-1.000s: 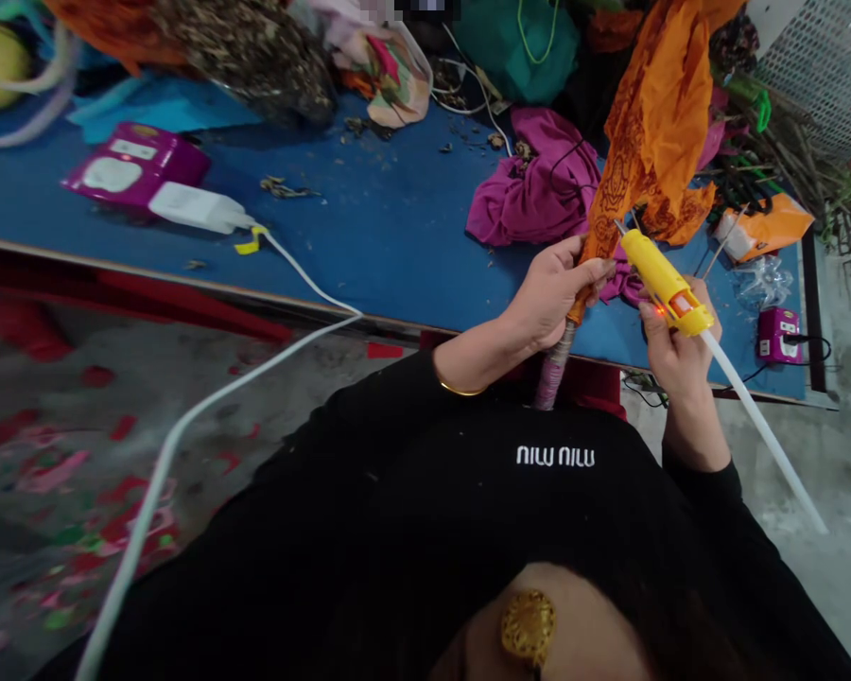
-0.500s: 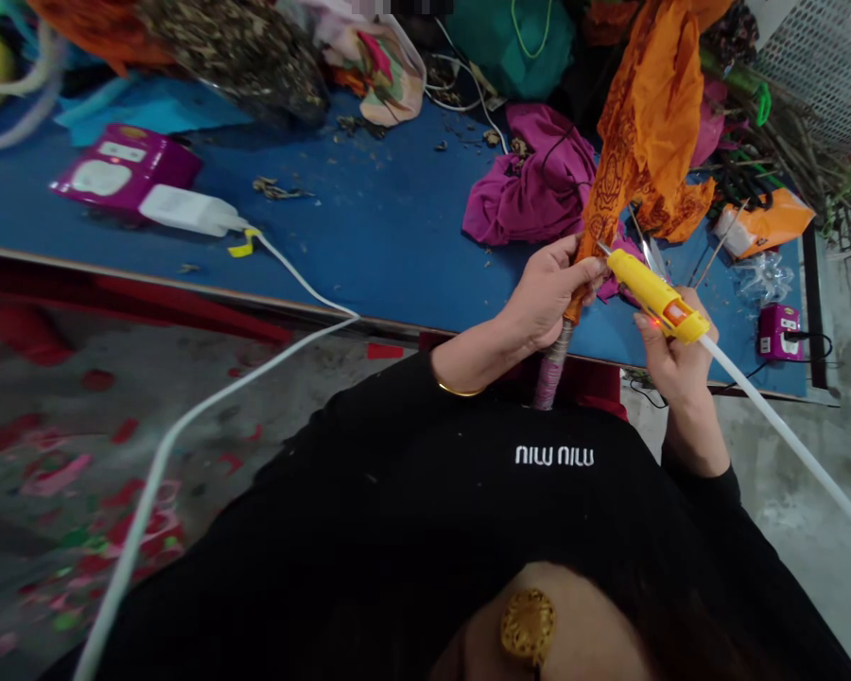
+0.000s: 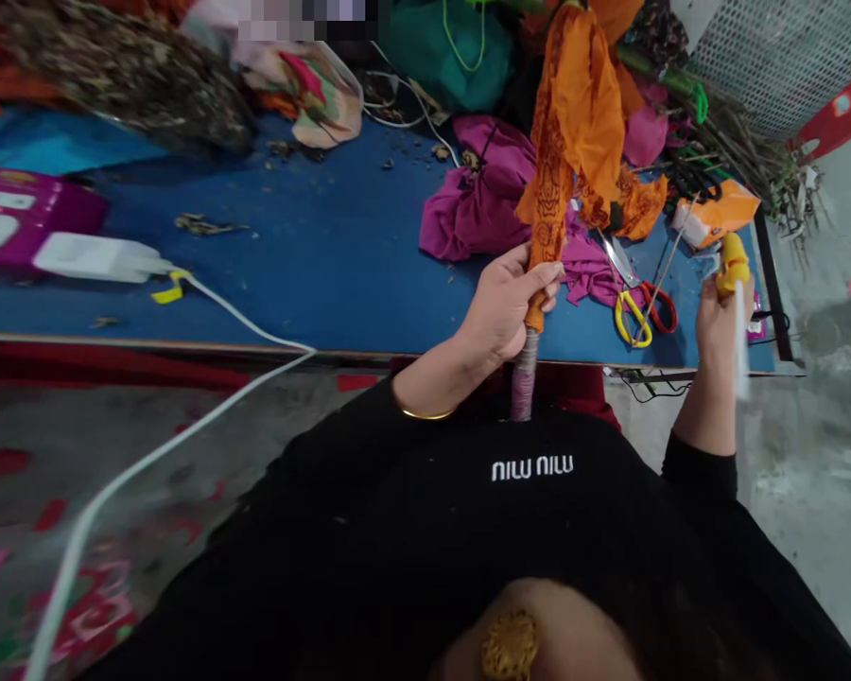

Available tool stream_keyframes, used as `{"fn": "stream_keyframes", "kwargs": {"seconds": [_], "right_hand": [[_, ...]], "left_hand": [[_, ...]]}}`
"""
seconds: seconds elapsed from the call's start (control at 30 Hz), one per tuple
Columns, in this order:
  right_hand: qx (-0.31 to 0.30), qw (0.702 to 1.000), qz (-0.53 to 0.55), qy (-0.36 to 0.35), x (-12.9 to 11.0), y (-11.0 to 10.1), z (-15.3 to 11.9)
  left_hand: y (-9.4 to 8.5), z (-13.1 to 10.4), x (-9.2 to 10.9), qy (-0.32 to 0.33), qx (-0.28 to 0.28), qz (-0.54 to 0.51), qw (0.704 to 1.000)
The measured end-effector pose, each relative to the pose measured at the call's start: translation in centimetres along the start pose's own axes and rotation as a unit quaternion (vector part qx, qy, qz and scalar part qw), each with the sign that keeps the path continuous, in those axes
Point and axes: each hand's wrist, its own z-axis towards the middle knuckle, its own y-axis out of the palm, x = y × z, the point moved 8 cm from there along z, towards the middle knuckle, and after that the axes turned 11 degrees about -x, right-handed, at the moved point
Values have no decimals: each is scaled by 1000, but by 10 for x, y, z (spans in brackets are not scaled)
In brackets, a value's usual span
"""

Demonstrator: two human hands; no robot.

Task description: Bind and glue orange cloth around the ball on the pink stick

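Orange cloth (image 3: 587, 113), gripped by left fingers (image 3: 539, 278), fanning beyond them

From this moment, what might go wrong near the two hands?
The scissors lie between the left hand and the right hand; a careless sweep might knock them. If hot, the yellow glue gun might mark the orange packet close by. Its white glue stick juts out and could brush the right sleeve.

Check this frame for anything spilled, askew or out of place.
Mostly litter: a dried brown clump lies loose on the blue tabletop, and red scraps are strewn over the floor. A white cord also crosses the tabletop's front edge, where it might snag.
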Motion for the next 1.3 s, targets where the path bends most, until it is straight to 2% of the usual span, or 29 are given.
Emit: {"fn": "stream_keyframes", "kwargs": {"seconds": [0.13,0.27,0.47,0.7,0.87,0.93,0.97,1.0,1.03,1.07,1.13,1.2,1.3], "right_hand": [[21,992,-91,89,14,-12,27],[2,971,-187,149,24,-11,47],[-17,968,-197,157,39,-4,60],[4,965,-201,170,41,-3,60],[22,963,-195,185,43,-13,62],[70,969,-169,164,29,-24,53],[101,977,-134,129,14,-29,44],[126,985,-83,79,-5,-33,33],[129,992,-6,-2,-30,-32,22],[103,987,82,-91,-58,-26,9],[-22,954,192,-229,-117,-3,-15],[-124,929,219,-272,-160,24,-31],[-188,923,210,-263,-189,56,-33]], "left_hand": [[2,-1,0,-3,5,-4,1000],[4,0,0,-6,3,-11,1000],[5,-1,0,-7,-2,-20,1000],[6,-1,0,-2,-4,-19,1000],[6,0,-1,-5,-8,-18,1000],[5,1,-1,-6,-6,-14,1000],[5,1,-1,-4,-6,-11,1000],[6,2,-2,-3,-6,-8,1000],[6,2,-2,-2,-7,-6,1000],[8,3,-2,-1,-8,-4,1000],[10,3,-4,0,-11,-3,1000],[13,3,-4,1,-16,-7,1000],[14,3,-3,12,-25,-15,1000]]}}
